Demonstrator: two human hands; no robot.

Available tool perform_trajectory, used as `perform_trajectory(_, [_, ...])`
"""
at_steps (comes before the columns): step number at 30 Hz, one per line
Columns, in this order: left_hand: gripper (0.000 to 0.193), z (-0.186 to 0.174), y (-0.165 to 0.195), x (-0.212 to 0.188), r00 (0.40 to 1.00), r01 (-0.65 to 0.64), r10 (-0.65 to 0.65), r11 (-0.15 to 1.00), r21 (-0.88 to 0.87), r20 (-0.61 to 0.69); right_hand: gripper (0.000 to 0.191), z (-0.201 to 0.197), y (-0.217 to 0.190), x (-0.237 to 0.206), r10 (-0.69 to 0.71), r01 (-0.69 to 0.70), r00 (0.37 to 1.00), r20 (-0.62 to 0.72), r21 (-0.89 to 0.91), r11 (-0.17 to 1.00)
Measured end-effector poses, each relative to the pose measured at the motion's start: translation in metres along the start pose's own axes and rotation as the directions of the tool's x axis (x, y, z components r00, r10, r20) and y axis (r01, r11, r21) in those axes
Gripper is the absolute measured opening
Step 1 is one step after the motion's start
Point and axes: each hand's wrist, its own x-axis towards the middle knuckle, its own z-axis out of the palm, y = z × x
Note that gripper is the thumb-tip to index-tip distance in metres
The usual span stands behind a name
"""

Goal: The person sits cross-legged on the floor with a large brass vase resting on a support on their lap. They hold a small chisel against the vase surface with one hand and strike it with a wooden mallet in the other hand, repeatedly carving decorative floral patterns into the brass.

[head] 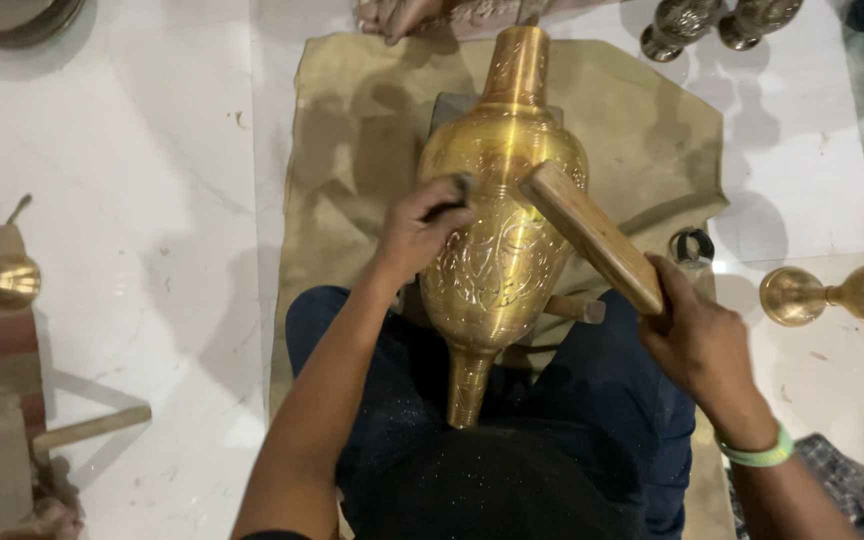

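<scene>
brass vase [502,230] lies on its side in the middle of the frame, neck toward the top, narrow foot toward us, resting over our lap on a tan cloth [642,130] spread on the white floor [152,200]. our left hand [422,230] presses a small dark chisel [457,200] against the engraved belly of the vase, its grip closed narrow around the tool. our right hand [697,335] has its grip wrapped tight on a wooden mallet [592,235], whose head slants up to the left and sits just beside the chisel, over the vase. a green band [757,455] circles the right wrist. another brass piece [852,295] lies at the right edge, two dark metal vessels [717,20] at the upper right, and a second wooden mallet [92,430] at the lower left.
</scene>
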Motion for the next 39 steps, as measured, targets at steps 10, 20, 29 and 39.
perform_trajectory(10, [0.040,0.021,-0.005,-0.022,0.962,0.185,-0.225,0.955,-0.233,-0.158,0.084,0.042,0.003,-0.010,0.168,-0.157,0.986,0.008,0.407,0.900])
perform_trajectory(20, [0.047,0.034,0.002,-0.017,0.942,0.184,-0.218,0.971,-0.150,-0.255,0.071,-0.046,-0.034,0.091,-0.275,0.272,0.961,-0.012,-0.117,0.955])
perform_trajectory(29, [0.050,0.044,0.006,-0.020,0.920,0.150,-0.187,0.980,-0.131,-0.344,0.065,-0.104,-0.113,0.134,-0.239,0.395,0.885,0.400,-0.371,0.840])
perform_trajectory(39, [0.050,0.043,0.006,-0.017,0.902,0.203,-0.211,0.977,-0.060,-0.376,0.062,-0.095,-0.111,0.128,-0.282,0.457,0.867,0.410,-0.431,0.778])
